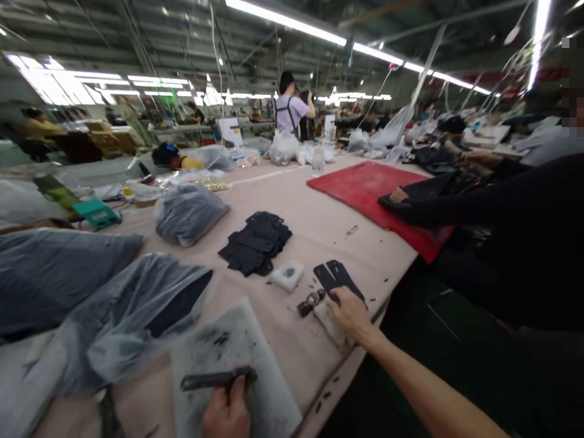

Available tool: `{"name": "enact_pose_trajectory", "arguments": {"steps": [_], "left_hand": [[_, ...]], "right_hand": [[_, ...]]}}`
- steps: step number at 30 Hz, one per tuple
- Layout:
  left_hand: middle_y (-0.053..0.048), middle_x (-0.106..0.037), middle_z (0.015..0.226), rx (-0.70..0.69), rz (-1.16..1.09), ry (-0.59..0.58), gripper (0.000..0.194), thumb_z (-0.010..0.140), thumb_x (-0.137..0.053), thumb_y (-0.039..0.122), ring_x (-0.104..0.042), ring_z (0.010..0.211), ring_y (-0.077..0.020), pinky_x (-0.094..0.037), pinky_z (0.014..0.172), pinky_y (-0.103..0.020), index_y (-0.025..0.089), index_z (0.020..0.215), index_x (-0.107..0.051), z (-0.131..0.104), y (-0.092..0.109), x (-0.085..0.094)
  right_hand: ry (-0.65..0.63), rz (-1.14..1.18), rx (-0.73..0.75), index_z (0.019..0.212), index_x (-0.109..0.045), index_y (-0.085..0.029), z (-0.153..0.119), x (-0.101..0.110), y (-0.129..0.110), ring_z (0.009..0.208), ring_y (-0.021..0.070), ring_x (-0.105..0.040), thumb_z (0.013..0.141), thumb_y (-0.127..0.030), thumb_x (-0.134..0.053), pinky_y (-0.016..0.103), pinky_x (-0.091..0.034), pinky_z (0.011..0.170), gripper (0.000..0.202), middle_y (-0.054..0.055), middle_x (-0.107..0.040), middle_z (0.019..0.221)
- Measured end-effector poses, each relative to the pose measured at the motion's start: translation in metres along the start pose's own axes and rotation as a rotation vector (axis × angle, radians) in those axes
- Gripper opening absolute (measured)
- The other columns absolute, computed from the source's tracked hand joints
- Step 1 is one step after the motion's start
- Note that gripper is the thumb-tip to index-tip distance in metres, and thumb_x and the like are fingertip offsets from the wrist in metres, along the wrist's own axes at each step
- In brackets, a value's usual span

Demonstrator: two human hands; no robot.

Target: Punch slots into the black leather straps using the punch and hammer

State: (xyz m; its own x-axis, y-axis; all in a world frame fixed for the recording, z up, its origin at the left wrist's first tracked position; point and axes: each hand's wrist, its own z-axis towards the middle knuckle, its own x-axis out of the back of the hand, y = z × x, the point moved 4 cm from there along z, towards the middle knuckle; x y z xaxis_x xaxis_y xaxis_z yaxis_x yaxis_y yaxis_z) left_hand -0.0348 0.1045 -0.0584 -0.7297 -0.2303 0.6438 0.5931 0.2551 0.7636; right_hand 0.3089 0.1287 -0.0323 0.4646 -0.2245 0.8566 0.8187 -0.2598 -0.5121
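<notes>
My left hand (227,406) is closed round a dark tool (205,380), held above a white board (269,389) with black marks. My right hand (349,310) reaches to the table's right edge, its fingertips at the lower end of dark cut pieces (336,274); whether it grips one is hard to tell. Beside that hand lie a hammer-like tool (311,302) and a pale cloth-like item (331,325). A small white block (287,275) with a dark patch sits near a pile of dark cut pieces (258,240).
Plastic bags of dark fabric (150,310) cover the left side. A red mat (365,185) lies at the back right, where another person's sleeve (465,210) and hand rest on dark fabric. Someone in a purple shirt (291,112) stands behind the table.
</notes>
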Motion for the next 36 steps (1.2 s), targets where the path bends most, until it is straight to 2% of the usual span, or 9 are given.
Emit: {"name": "enact_pose_trajectory", "arguments": {"steps": [5, 9, 14, 18, 23, 27, 30, 32, 36], "left_hand": [[-0.011, -0.075, 0.083, -0.022, 0.115, -0.003, 0.041, 0.077, -0.048, 0.05, -0.069, 0.084, -0.0331, -0.051, 0.068, -0.039, 0.019, 0.09, -0.071, -0.002, -0.004, -0.006], [-0.01, -0.075, 0.085, -0.075, 0.1, 0.027, 0.04, 0.079, -0.048, 0.051, -0.068, 0.085, -0.0309, -0.051, 0.07, -0.037, 0.02, 0.089, -0.071, -0.002, -0.002, -0.006], [-0.01, -0.074, 0.081, -0.06, 0.126, 0.034, 0.038, 0.079, -0.049, 0.049, -0.067, 0.082, -0.0309, -0.05, 0.067, -0.036, 0.02, 0.088, -0.07, -0.002, -0.007, -0.007], [-0.011, -0.073, 0.082, -0.068, 0.133, 0.043, 0.037, 0.079, -0.049, 0.049, -0.067, 0.082, -0.0314, -0.049, 0.066, -0.036, 0.019, 0.087, -0.069, -0.002, -0.004, -0.006], [-0.01, -0.074, 0.08, -0.063, 0.121, 0.052, 0.036, 0.078, -0.049, 0.049, -0.067, 0.081, -0.0308, -0.049, 0.066, -0.036, 0.02, 0.088, -0.069, -0.003, -0.002, -0.005], [-0.011, -0.073, 0.081, -0.068, 0.097, 0.03, 0.039, 0.079, -0.049, 0.05, -0.067, 0.083, -0.0312, -0.05, 0.068, -0.037, 0.018, 0.088, -0.069, -0.003, -0.002, -0.007], [-0.01, -0.073, 0.082, -0.084, 0.064, 0.032, 0.037, 0.08, -0.048, 0.048, -0.067, 0.081, -0.0295, -0.05, 0.07, -0.036, 0.018, 0.089, -0.069, -0.005, 0.001, -0.007], [-0.009, -0.073, 0.081, -0.095, 0.04, 0.033, 0.033, 0.081, -0.049, 0.045, -0.067, 0.079, -0.0275, -0.05, 0.07, -0.035, 0.018, 0.086, -0.068, -0.009, 0.004, -0.008], [-0.009, -0.072, 0.076, -0.092, 0.008, 0.05, 0.028, 0.082, -0.05, 0.041, -0.066, 0.073, -0.0247, -0.048, 0.066, -0.032, 0.018, 0.079, -0.066, -0.014, 0.007, -0.008]], "right_hand": [[-0.076, -0.139, -0.142, 0.111, -0.064, -0.016, -0.013, 0.011, 0.047, 0.096, 0.0226, -0.06, 0.088, -0.032, -0.054, 0.03, -0.041, 0.087, 0.029, 0.01, -0.063, 0.11], [-0.075, -0.224, -0.14, 0.112, -0.062, -0.016, -0.014, 0.005, 0.049, 0.098, 0.0241, -0.059, 0.087, -0.032, -0.056, 0.032, -0.04, 0.085, 0.03, 0.011, -0.061, 0.111], [-0.01, -0.332, -0.165, 0.115, -0.059, -0.014, 0.012, 0.007, 0.045, 0.107, 0.0278, -0.053, 0.084, -0.037, -0.062, 0.035, -0.039, 0.089, 0.039, 0.015, -0.057, 0.113], [-0.051, -0.361, -0.28, 0.109, -0.061, -0.01, 0.033, 0.012, 0.059, 0.106, 0.0302, -0.055, 0.082, -0.044, -0.063, 0.037, -0.041, 0.087, 0.044, 0.018, -0.058, 0.112], [-0.076, -0.323, -0.306, 0.106, -0.064, -0.011, 0.041, 0.015, 0.076, 0.101, 0.0301, -0.059, 0.078, -0.044, -0.064, 0.038, -0.043, 0.084, 0.043, 0.019, -0.061, 0.111], [-0.011, -0.032, -0.36, 0.092, -0.066, -0.015, 0.043, 0.023, 0.088, 0.093, 0.026, -0.062, 0.071, -0.031, -0.066, 0.033, -0.043, 0.08, 0.027, 0.012, -0.067, 0.094], [-0.009, 0.119, -0.346, 0.075, -0.063, -0.017, 0.042, 0.03, 0.086, 0.08, 0.0209, -0.062, 0.074, -0.031, -0.057, 0.029, -0.044, 0.07, 0.015, 0.006, -0.065, 0.074], [-0.032, 0.241, -0.336, 0.074, -0.058, -0.018, 0.035, 0.03, 0.076, 0.068, 0.0174, -0.06, 0.077, -0.038, -0.052, 0.027, -0.044, 0.061, 0.021, 0.003, -0.062, 0.068], [-0.192, 0.836, -0.365, 0.078, -0.051, -0.019, -0.005, 0.01, 0.03, 0.048, 0.0108, -0.048, 0.066, -0.048, -0.066, 0.023, -0.036, 0.045, 0.035, -0.004, -0.054, 0.059]]}}
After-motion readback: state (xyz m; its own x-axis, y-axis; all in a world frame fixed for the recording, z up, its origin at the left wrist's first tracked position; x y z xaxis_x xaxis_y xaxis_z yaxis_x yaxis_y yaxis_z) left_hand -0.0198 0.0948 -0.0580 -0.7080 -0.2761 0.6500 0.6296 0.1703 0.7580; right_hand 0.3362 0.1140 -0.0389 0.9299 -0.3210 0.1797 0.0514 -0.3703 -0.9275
